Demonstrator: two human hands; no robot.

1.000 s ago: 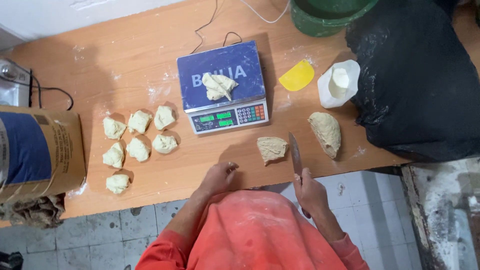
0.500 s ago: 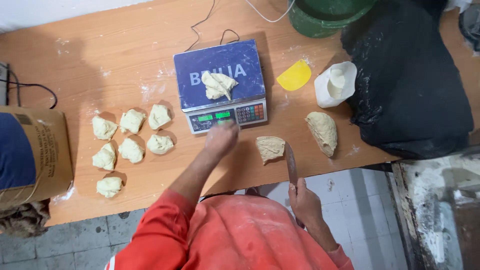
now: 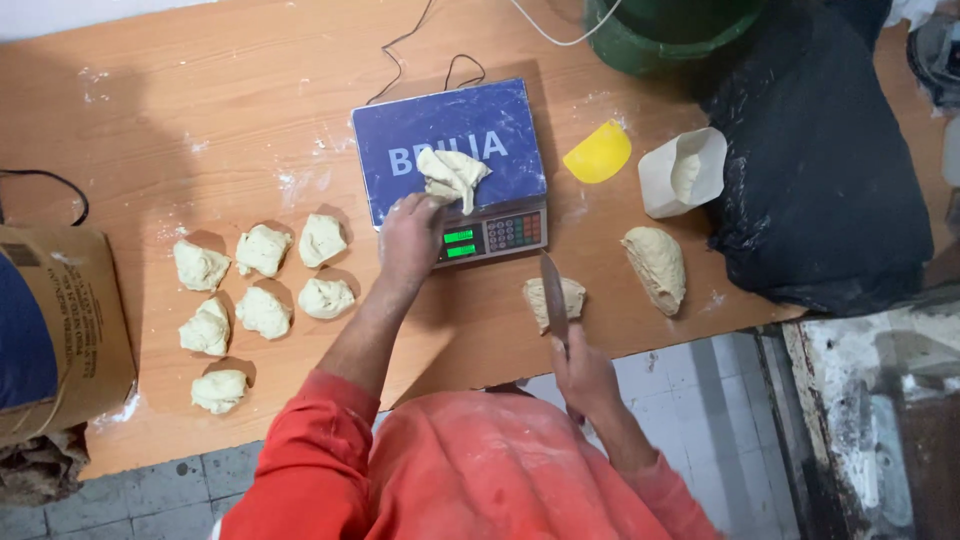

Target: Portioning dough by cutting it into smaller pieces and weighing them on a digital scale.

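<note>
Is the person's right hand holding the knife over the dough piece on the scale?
No, the right hand holds the knife over a small dough piece on the table, beside the scale.

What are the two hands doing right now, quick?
Left hand: closed on the dough piece on the scale.
Right hand: closed, holding a knife over a small dough lump.

Dough on the scale, pieces to either side

We see a dough piece [image 3: 452, 176] on the scale [image 3: 450, 160]; seven portions [image 3: 262, 290] lie left, two lumps [image 3: 655, 266] right, perhaps touching the knife [image 3: 553, 287].
</note>
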